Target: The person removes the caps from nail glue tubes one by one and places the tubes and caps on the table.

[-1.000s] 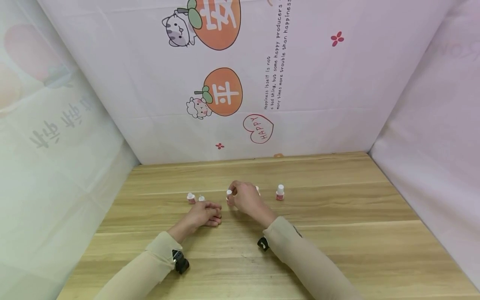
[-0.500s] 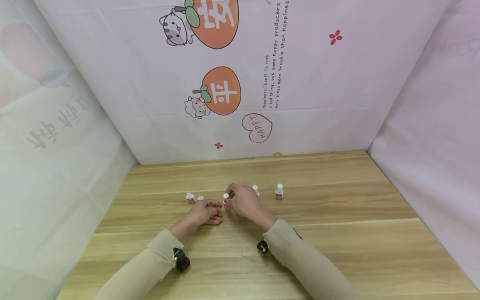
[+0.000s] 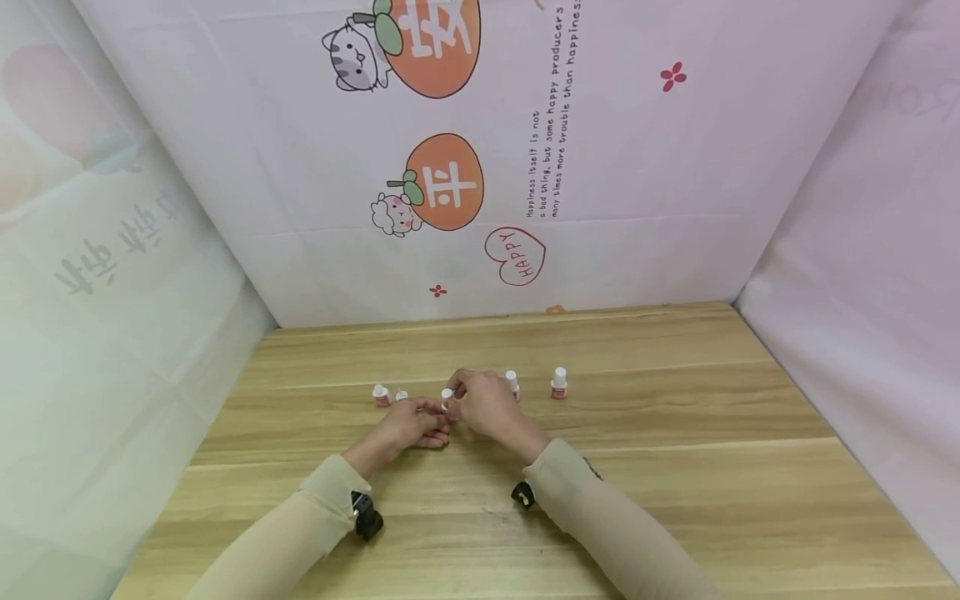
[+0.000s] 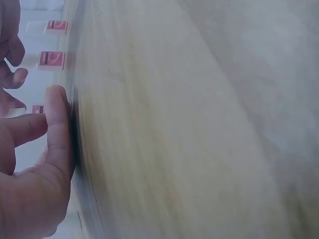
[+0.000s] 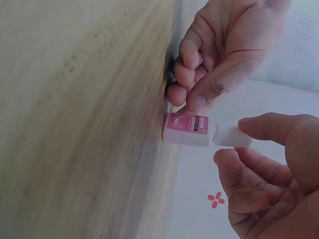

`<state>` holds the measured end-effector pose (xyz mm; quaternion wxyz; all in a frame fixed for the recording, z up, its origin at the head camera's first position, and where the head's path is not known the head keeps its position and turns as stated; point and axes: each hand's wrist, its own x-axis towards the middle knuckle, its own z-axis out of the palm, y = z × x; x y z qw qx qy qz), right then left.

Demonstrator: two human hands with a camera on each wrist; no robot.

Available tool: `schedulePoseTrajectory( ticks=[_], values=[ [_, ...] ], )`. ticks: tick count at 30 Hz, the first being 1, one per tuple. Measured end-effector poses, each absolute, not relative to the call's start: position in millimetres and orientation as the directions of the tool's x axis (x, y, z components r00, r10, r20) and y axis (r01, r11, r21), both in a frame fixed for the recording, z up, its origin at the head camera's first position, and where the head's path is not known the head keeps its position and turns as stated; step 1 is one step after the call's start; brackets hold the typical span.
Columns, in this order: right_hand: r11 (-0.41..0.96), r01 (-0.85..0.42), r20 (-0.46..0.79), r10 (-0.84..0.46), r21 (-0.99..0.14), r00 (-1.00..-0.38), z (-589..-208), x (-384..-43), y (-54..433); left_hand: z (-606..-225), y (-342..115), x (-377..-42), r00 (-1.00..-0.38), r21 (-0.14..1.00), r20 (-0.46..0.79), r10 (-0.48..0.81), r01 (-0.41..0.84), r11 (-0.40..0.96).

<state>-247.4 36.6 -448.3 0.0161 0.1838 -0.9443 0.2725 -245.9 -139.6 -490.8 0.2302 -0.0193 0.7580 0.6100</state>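
Looking outward from my sleeves, I take the small pink-labelled bottle as the landmark. It stands upright on the wooden table, base on the boards, its long axis running straight up into a white cap. My right hand sits just right of the bottle and pinches that cap between thumb and forefinger from above. My left hand lies just left of the bottle, knuckles on the wood, fingers curled loosely with the tips touching or almost touching the bottle's label side; I can't tell if they truly grip it. Both hands meet at the bottle, the right plainly holding it. Beyond it, two bottles stand further right, and two more to its left.
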Motion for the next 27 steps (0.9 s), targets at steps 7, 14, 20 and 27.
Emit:
schedulePoseTrajectory(
  ticks=[7, 14, 20, 27],
  values=[
    [0.783, -0.376, 0.155, -0.346, -0.495, -0.925, -449.9, -248.7, 36.0, -495.7, -137.6, -248.7, -0.889, 0.92, -0.369, 0.271, -0.307, 0.244],
    [0.776, -0.377, 0.162, -0.344, -0.505, -0.925, -449.6, -247.8, 35.0, -496.1, -136.5, -248.9, -0.889, 0.924, -0.363, 0.28, -0.304, 0.234],
    [0.771, -0.39, 0.174, -0.352, -0.503, -0.92, -448.4, -247.1, 35.6, -496.0, -136.0, -249.8, -0.89, 0.924, -0.362, 0.277, -0.303, 0.233],
    [0.772, -0.412, 0.189, -0.368, -0.484, -0.911, -450.2, -247.9, 36.6, -496.1, -136.2, -250.5, -0.888, 0.923, -0.367, 0.279, -0.309, 0.23]
  ],
)
